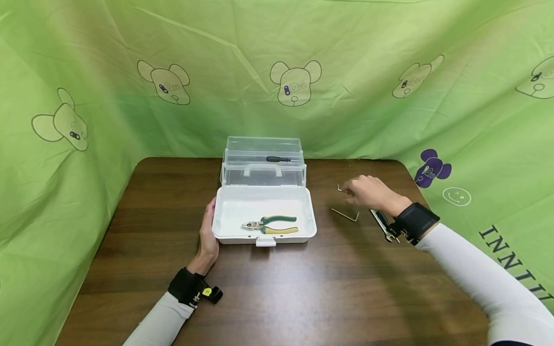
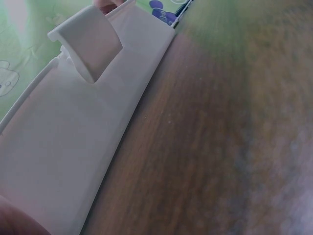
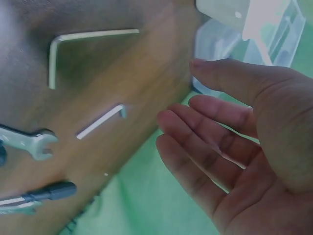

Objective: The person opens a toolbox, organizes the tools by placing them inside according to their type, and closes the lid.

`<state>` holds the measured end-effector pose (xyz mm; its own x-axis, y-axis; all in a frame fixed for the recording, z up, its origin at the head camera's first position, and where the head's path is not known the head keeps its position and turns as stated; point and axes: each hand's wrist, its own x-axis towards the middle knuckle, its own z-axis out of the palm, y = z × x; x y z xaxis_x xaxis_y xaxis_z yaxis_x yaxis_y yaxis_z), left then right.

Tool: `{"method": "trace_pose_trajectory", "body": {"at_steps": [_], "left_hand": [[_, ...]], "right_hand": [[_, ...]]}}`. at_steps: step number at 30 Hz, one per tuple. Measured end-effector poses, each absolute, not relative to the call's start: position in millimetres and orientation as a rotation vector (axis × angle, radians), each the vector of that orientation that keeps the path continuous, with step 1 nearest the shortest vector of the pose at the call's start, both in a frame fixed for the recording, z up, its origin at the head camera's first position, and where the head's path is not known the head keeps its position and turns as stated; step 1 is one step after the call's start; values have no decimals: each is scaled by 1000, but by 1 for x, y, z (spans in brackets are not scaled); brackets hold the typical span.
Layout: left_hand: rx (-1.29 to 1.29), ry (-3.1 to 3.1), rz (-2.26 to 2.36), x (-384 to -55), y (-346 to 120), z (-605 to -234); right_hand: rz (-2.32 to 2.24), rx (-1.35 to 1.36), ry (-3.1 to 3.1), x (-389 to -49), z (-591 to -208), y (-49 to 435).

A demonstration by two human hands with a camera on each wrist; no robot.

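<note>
In the head view, a white plastic toolbox point(image 1: 231, 204) stands on the brown wood-grain counter point(image 1: 147, 230), its clear lid section point(image 1: 235, 179) raised at the back. The left hand point(image 1: 208, 239) rests along the box's left wall, fingers extended against it. Inside lie pliers point(image 1: 262, 224) with one green and one yellow handle; a black-handled screwdriver point(image 1: 278, 159) shows in the lid section. The right hand point(image 1: 368, 191) is above the counter, near a small L-shaped metal hex key; a larger L-shaped metal hex key point(image 1: 345, 215) lies between box and wrist.

The left wrist view shows the box's front wall and white latch point(image 2: 93, 44), part of the left hand in the lower corner.

In the right wrist view, the right hand's fingers are loosely spread, holding nothing, apart from the small hex key point(image 3: 100, 121). A silver open-ended wrench point(image 3: 35, 144) and a dark-handled tool point(image 3: 54, 191) lie nearby.
</note>
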<state>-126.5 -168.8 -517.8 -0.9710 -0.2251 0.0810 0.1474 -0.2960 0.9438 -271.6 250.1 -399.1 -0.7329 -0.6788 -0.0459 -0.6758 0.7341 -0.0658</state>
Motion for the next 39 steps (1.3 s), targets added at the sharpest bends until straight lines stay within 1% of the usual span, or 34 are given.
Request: {"method": "trace_pose_trajectory", "body": {"at_steps": [10,21,27,39], "left_hand": [[74,-1709,-2350,-127,-169,-519],[83,-1717,-2349,-127,-169,-519],[86,-1726,-2345,-126,-169,-519],[99,-1712,-2360,-126,-169,-519]], "right_hand": [[-101,-1143,2820,-262,-431,256],[-123,-992,2844,-256,-458,255],[-167,-939,2858,-254,-466,255],[-273,-976,2895,-254,-476,257]]}}
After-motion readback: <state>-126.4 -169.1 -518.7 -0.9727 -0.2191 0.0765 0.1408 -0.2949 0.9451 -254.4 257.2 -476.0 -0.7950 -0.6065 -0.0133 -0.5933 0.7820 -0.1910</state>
